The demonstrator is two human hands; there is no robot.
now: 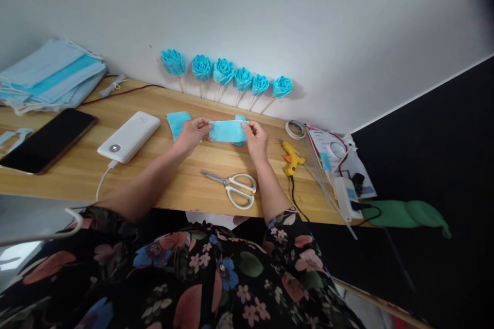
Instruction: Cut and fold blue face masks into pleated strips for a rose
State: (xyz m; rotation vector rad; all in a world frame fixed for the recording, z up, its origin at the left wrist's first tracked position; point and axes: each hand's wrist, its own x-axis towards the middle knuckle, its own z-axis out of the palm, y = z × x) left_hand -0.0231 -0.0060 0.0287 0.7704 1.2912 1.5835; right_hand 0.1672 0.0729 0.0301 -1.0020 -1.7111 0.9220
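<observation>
My left hand [192, 134] and my right hand [257, 139] each pinch one end of a folded blue fabric piece [227, 131], holding it just above the wooden table [181, 187]. Another blue fabric piece [177, 122] lies flat on the table behind my left hand. A small blue scrap shows under the held piece. White-handled scissors [234, 187] lie on the table in front of my hands, blades pointing left.
Several blue fabric roses on sticks [224, 73] lean against the wall. A white power bank [129, 136], a black phone [48, 140] and a stack of blue face masks [50, 76] sit left. A yellow glue gun [291, 157], tape roll [295, 128], glue sticks and a power strip [347, 196] lie right.
</observation>
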